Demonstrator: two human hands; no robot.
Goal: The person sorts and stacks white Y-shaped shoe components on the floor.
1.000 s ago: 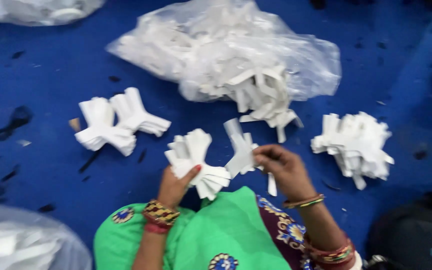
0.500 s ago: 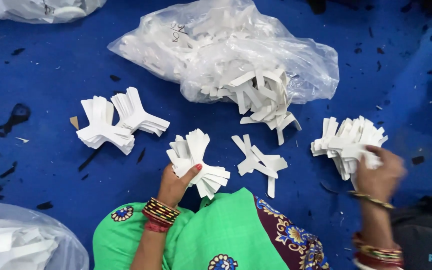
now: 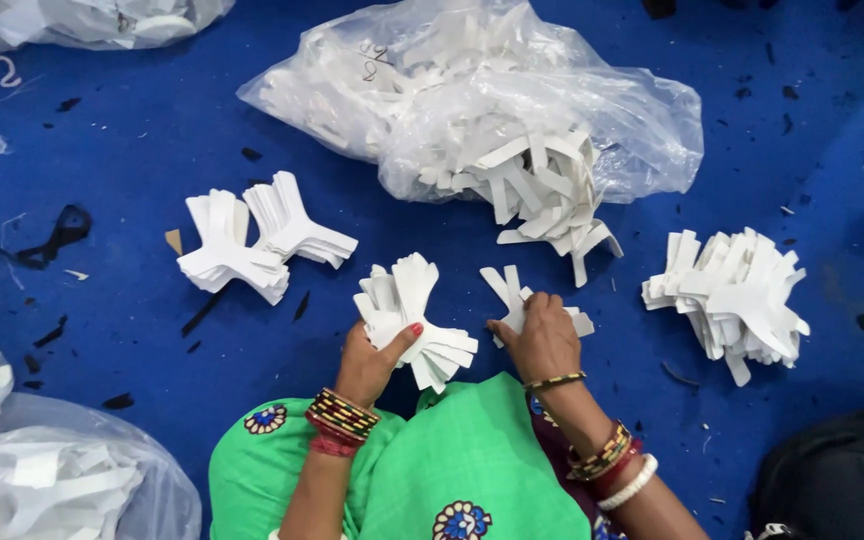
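Blue floor: right hand back from right stack, fingers now pinching loose pieces; left hand still clamps fanned bundle.

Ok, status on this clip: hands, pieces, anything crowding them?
Left hand grips fanned stack of white Y-shaped cutouts. Right hand rests on small pile of cutouts. Open plastic bag just beyond, nothing blocking.

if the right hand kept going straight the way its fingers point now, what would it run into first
The right hand points up the picture, its fingertips already on a few loose white Y-shaped pieces. Beyond them comes bare blue floor, then probably the white pieces spilling from the clear plastic bag, though depth is hard to judge.
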